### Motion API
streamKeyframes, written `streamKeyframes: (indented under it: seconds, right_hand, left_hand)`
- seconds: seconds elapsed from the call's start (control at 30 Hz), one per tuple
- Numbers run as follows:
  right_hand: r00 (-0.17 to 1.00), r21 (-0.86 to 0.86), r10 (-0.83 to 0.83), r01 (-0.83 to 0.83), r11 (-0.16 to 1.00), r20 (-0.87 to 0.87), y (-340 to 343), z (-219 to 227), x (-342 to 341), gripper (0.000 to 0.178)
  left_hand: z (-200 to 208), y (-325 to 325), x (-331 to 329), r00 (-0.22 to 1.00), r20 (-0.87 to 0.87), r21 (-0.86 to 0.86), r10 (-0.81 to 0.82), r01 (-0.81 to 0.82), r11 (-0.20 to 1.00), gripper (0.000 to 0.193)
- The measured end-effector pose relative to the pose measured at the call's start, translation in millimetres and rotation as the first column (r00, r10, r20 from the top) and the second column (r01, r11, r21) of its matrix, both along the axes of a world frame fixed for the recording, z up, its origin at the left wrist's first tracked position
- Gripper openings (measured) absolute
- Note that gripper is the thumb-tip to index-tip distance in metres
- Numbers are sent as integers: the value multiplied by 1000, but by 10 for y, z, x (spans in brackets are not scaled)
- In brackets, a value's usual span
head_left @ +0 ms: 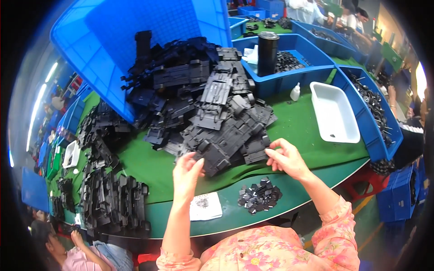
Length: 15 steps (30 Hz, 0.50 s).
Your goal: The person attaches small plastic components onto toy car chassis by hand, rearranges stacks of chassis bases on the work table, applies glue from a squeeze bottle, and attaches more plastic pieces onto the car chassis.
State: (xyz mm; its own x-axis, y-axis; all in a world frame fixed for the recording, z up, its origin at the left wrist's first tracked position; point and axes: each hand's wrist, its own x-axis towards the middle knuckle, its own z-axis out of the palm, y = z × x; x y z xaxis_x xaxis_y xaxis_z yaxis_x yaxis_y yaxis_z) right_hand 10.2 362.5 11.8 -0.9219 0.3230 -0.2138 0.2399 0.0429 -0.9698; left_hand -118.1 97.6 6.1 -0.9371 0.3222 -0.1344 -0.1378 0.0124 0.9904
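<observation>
My left hand [186, 175] is at the near left side of a heap of black moulded plastic chassis parts [226, 140]. Its fingers are loosely curled, with thumb and forefinger apart, beside the corner of a flat black part. Across from it, my right hand [289, 159] has its fingers spread and partly bent. Those fingertips meet or nearly meet the right edge of a smaller black panel [255, 149] at the heap's front; whether they touch is unclear. No grip shows in either hand. The heap spills from a tilted blue crate [95, 49].
Small black pieces [260, 195] and a white paper [205, 207] lie by the near edge. Black parts stand in rows [113, 203] at left. At right are a white tray [334, 113], a small white bottle [295, 92] and blue bins [312, 74]. Other people sit nearby.
</observation>
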Motion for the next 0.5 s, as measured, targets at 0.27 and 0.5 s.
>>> streamKeyframes:
  seconds: [0.27,0.5]
  right_hand:
    - [984,-8,-90,90,996,-157,-107,88,286,18]
    - [977,-696,135,-214,685,-168,-665,162,237,30]
  left_hand:
    - [67,-137,369,989,-47,191,139,-128,973,34]
    - [128,-310,938,170,-974,-205,-151,-369,907,24]
